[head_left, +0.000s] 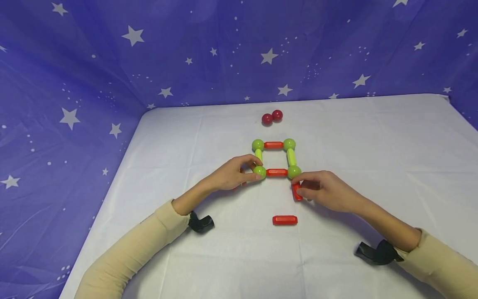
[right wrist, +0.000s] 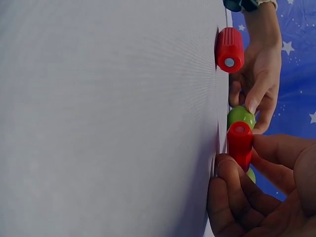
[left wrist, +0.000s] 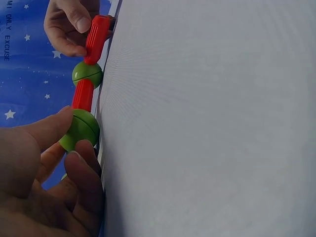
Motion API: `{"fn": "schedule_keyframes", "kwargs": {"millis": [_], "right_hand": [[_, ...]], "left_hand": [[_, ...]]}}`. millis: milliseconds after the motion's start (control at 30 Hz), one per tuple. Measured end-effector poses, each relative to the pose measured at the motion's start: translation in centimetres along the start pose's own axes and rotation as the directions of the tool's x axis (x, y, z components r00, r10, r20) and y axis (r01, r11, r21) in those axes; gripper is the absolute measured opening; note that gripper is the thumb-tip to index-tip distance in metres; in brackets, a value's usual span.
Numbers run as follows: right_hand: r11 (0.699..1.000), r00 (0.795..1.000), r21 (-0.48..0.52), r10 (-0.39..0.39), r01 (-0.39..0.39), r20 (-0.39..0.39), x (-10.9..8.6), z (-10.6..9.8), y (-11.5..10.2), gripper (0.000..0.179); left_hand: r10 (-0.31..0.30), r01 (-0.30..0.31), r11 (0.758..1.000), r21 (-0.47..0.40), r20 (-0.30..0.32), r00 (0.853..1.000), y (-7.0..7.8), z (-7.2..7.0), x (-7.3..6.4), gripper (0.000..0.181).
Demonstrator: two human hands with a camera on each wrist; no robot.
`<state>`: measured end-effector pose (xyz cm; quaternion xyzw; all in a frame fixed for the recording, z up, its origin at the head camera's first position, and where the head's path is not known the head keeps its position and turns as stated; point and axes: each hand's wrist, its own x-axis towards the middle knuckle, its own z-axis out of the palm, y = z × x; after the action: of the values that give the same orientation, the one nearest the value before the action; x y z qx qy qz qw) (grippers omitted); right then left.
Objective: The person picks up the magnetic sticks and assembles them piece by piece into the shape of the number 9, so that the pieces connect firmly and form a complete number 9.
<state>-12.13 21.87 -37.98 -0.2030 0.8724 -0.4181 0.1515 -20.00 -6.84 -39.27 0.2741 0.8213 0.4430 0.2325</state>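
red balls [head_left: 271, 117], two, touching, beyond flat square [head_left: 276, 172] of rods [head_left: 274, 145] and green balls [head_left: 289, 144], loose red rod [head_left: 285, 220] nearer the wearer, left hand [head_left: 237, 172] pinching near-left green ball [head_left: 259, 172], right hand [head_left: 326, 191] pinching another red rod [head_left: 296, 192], end-on toward near-right ball [head_left: 294, 171], forearms [head_left: 194, 197] angled inward

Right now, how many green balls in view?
4: far-left ball, far-right ball, near-left ball pinched by the left hand, near-right ball by the red rod in the right hand. The hands could hide more.
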Motion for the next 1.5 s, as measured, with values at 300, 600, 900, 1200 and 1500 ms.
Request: {"fn": "schedule_keyframes", "kwargs": {"millis": [300, 600, 900, 1200, 1500], "right_hand": [[1.000, 0.998, 0.010, -0.028, 0.028, 0.062, 0.7, -0.7, 0.1, 0.028], [0.987, 0.993, -0.149, -0.077, 0.063, -0.090, 4.4, -3.6, -0.7, 0.020], [0.969, 0.948, -0.241, -0.122, 0.050, -0.294, 11.7, -6.3, 0.4, 0.021], [0.957, 0.979, -0.288, -0.019, -0.042, -0.204, 17.0, -7.9, 1.3, 0.043], [0.962, 0.974, -0.208, 0.141, -0.178, -0.180, 18.8, -8.2, 1.9, 0.051]], "left_hand": [[0.005, -0.005, 1.000, 0.000, 0.002, 1.000, -0.3, -0.1, 0.0, 0.034], [-0.012, 0.012, 1.000, -0.002, -0.001, 1.000, -0.3, -0.3, -0.1, 0.034], [-0.011, 0.011, 1.000, -0.012, -0.001, 1.000, -0.4, -0.3, 0.0, 0.034], [0.002, -0.002, 1.000, -0.013, 0.004, 1.000, -0.5, -0.2, 0.1, 0.035], [0.006, -0.006, 1.000, -0.010, 0.005, 1.000, -0.5, -0.1, 0.1, 0.035]]}}
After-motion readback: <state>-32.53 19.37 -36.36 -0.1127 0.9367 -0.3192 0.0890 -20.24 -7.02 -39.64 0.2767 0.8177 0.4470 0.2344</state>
